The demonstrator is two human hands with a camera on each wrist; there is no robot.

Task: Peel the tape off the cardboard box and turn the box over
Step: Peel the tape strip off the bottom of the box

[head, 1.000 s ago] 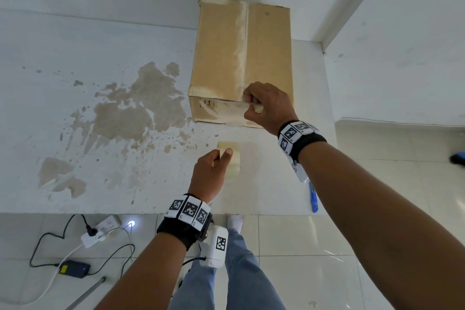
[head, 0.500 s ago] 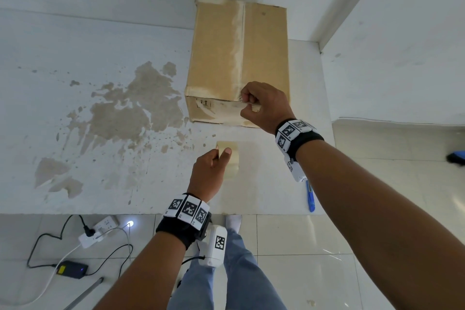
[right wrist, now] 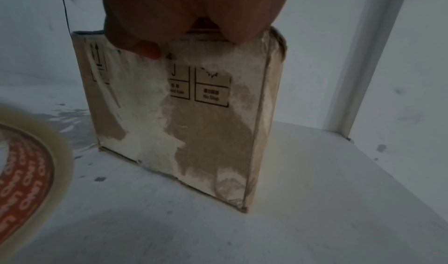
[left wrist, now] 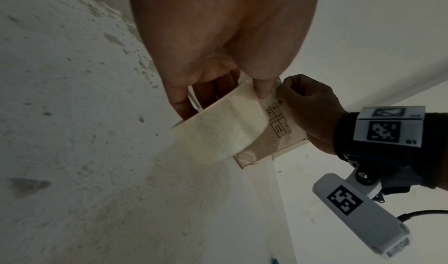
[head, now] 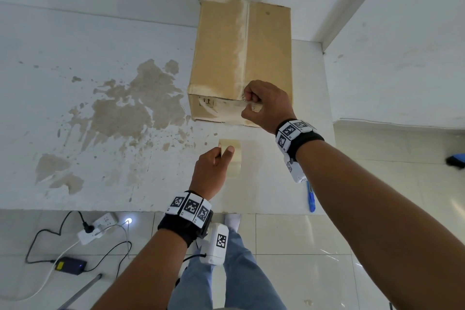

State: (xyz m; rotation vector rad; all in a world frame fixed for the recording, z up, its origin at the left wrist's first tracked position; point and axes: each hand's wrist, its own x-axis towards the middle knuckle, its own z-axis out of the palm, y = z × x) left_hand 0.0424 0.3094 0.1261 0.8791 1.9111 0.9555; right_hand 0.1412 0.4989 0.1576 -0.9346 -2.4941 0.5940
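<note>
A long brown cardboard box lies on a white stained table, its printed near end facing me. Clear tape runs along the top seam and down the near end. My right hand sits at the box's top near edge, fingers curled, pinching the loose end of the clear tape there. My left hand holds a roll of pale tape upright above the table in front of the box, thumb on its outer face and fingers through its core.
A blue utility knife lies near the table's front right edge. Brown stains cover the table left of the box. A wall corner stands right behind the box. On the floor lie a power strip, cables and a black adapter.
My right hand has shifted slightly at the box's near top edge, pulling the tape end; a clear strip now stretches across the near end. My left hand with the roll has barely moved.
</note>
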